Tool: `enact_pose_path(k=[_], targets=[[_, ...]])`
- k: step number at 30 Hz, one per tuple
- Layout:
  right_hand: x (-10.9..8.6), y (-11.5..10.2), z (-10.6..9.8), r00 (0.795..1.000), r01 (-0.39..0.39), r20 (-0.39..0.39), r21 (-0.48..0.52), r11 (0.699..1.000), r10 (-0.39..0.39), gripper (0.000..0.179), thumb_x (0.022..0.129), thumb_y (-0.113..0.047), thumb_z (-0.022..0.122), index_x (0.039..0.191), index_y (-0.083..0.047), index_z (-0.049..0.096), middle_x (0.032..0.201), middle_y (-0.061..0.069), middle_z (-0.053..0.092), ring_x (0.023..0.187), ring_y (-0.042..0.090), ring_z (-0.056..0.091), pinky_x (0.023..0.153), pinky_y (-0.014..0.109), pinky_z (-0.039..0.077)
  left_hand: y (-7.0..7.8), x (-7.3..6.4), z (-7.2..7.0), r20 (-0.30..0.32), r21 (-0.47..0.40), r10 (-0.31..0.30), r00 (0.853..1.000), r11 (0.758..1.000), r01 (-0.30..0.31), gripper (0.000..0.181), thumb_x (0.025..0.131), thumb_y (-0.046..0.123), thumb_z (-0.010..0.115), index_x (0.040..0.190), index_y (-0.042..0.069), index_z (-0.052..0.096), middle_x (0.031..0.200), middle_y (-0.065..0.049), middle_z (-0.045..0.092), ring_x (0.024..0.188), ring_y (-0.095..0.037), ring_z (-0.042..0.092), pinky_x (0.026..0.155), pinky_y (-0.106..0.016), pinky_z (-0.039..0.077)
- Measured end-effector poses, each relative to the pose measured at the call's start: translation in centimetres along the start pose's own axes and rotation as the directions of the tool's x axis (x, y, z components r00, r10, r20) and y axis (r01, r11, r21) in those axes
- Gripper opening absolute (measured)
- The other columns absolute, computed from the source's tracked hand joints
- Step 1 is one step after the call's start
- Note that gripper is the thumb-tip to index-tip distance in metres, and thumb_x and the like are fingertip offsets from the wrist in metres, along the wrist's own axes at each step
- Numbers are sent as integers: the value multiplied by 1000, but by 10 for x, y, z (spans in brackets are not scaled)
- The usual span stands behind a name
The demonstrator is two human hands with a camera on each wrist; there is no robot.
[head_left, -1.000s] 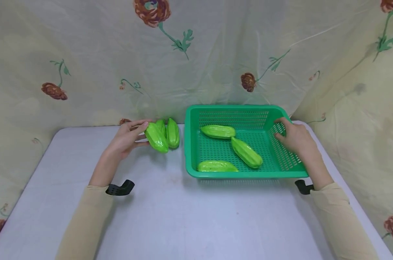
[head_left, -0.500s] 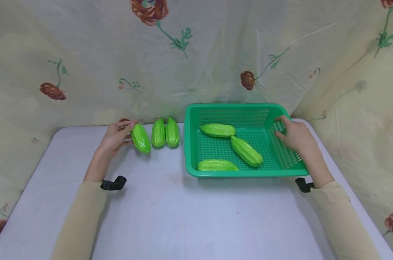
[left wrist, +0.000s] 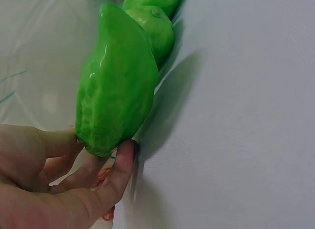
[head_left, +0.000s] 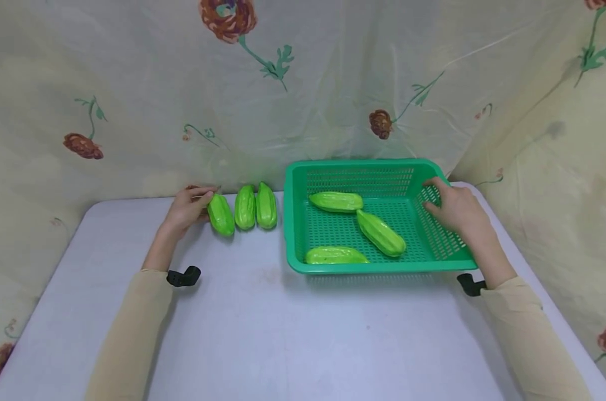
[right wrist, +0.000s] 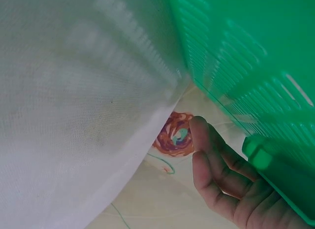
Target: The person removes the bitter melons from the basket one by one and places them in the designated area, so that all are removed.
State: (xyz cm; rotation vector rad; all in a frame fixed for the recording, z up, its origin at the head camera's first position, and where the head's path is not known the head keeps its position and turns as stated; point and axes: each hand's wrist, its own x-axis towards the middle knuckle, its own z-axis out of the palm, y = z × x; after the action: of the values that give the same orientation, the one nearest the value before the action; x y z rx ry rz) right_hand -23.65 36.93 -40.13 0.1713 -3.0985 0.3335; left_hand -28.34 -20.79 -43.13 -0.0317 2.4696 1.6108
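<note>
My left hand (head_left: pixel 189 209) pinches one end of a bright green ridged gourd (head_left: pixel 220 215) at the back left of the table. Seen in the left wrist view, the thumb and fingers hold this gourd (left wrist: pixel 115 81) by its blunt end, just beside the white surface. Two similar gourds, one in the middle (head_left: pixel 245 208) and one on the right (head_left: pixel 266 206), lie side by side to its right. Three more, including one near the centre (head_left: pixel 380 234), are inside a green plastic basket (head_left: pixel 383 268). My right hand (head_left: pixel 458 211) grips the basket's right rim; several of its fingers are outside the wall in the right wrist view.
A white-covered table (head_left: pixel 283 334) stretches in front of both arms. A flower-printed curtain (head_left: pixel 323 100) hangs directly behind the gourds and basket and continues along the sides.
My left hand has carried its gourd leftward, away from overlapping the other two, and lowered it into line beside them. It has edged slightly right since. My right hand and the basket have stayed put.
</note>
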Motion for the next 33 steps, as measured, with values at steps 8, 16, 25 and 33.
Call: enact_pose_path(k=[8,16,25,33], targets=[[0,2,-1,1000,-7,0,-6,1000,7,51,108,-26,62,153,-7,46,87,32,68,80,44,64,74,65,53,3,5,6,-25,10,31,999,999,-31,47,117,22,47,157,-1,51,160,-27,50,118,-20,62,82,-15,59],[-1,-1,-1,1000,-7,0,-8,1000,7,52,107,-26,62,153,-7,45,91,34,69,80,44,65,75,65,54,7,9,13,-71,1,4,997,1000,-4,44,115,20,51,155,1,54,158,-23,58,134,-32,61,77,-10,55],[-1,0,-2,1000,-8,9,-1,1000,8,52,108,-26,62,153,-8,45,89,33,68,81,45,65,76,65,55,4,8,13,-104,51,8,995,999,-3,41,116,20,50,152,2,59,156,-23,56,140,-35,56,98,-24,50],[0,0,-1,1000,2,-1,-4,1000,-2,52,107,-26,63,152,-7,46,85,31,68,79,43,65,75,64,55,5,0,12,-103,66,-16,995,998,23,44,116,25,51,154,5,57,146,-21,55,121,-27,62,97,-34,61]])
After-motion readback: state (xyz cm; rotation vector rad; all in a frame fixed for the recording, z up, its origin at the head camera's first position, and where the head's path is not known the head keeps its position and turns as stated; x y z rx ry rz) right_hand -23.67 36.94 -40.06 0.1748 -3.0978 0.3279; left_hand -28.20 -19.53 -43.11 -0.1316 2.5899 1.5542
